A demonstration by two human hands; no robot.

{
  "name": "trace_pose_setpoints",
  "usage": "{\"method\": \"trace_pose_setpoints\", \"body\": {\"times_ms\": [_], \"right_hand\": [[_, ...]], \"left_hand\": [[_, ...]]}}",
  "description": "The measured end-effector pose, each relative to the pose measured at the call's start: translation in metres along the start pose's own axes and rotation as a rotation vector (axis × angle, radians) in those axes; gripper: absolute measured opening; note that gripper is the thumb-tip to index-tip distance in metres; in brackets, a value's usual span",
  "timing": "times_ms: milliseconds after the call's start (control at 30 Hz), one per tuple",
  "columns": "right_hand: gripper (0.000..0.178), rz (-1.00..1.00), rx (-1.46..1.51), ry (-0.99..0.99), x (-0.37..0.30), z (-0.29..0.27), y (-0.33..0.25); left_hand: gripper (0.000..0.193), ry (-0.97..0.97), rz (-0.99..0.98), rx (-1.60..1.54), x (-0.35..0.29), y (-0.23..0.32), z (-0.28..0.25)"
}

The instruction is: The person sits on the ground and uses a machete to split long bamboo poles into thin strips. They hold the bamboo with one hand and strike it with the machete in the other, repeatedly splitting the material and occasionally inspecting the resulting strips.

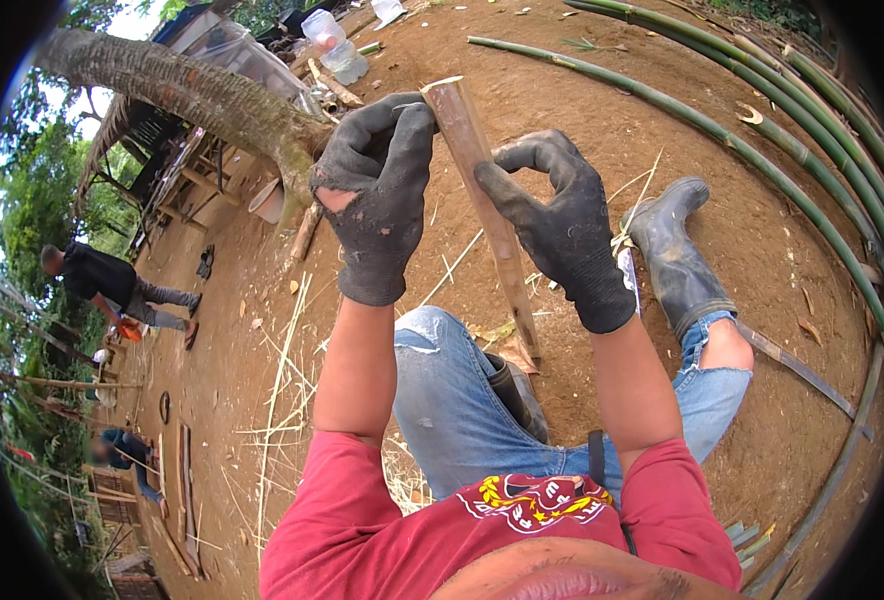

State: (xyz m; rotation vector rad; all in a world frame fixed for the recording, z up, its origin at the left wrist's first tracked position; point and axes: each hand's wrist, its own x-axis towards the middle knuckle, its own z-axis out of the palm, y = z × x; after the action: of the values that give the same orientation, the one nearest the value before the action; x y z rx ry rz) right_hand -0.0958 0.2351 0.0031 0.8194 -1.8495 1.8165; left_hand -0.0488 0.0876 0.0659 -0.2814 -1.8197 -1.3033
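Observation:
A long brown slat (pixel 470 140), apparently split bamboo, stands tilted in front of me, its upper end toward the far side and its lower end by my bent knee. My left hand (pixel 377 185), in a black glove torn at the back, pinches its left edge near the top. On the opposite edge, a little lower, my right hand (pixel 562 205) grips with thumb and forefinger; this glove is black too. Part of the fingertips is hidden.
Green bamboo poles (pixel 702 122) lie along the right. Thin shavings (pixel 284 390) litter the dirt on the left. A flat metal-looking strip (pixel 797 365) lies beside my boot (pixel 677 260). A leaning tree trunk (pixel 192 85) and two people (pixel 112 285) are at left.

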Motion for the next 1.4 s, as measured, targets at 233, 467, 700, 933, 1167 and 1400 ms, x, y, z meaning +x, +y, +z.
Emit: {"method": "trace_pose_setpoints", "body": {"times_ms": [233, 467, 700, 933, 1167, 1400], "right_hand": [[0.021, -0.006, -0.003, -0.010, -0.001, 0.001, -0.001], [0.023, 0.030, 0.018, 0.001, 0.000, -0.002, -0.004], [0.027, 0.032, 0.015, -0.009, 0.002, -0.002, -0.004], [0.027, -0.091, 0.124, 0.108, 0.029, -0.003, -0.015], [0.021, -0.099, 0.274, 0.354, 0.060, -0.017, -0.025], [0.023, -0.095, 0.302, -0.034, 0.065, -0.019, -0.031]], "left_hand": [[0.015, 0.011, 0.186, 0.072, 0.014, -0.007, 0.001], [0.033, 0.260, 0.285, -0.229, 0.070, -0.029, -0.054], [0.023, -0.226, -0.153, 0.071, 0.004, -0.012, -0.006], [0.023, -0.229, -0.172, 0.090, -0.002, -0.002, 0.000], [0.023, -0.216, -0.199, 0.046, -0.001, -0.002, -0.001], [0.022, -0.159, -0.233, -0.006, -0.003, -0.006, -0.002]]}}
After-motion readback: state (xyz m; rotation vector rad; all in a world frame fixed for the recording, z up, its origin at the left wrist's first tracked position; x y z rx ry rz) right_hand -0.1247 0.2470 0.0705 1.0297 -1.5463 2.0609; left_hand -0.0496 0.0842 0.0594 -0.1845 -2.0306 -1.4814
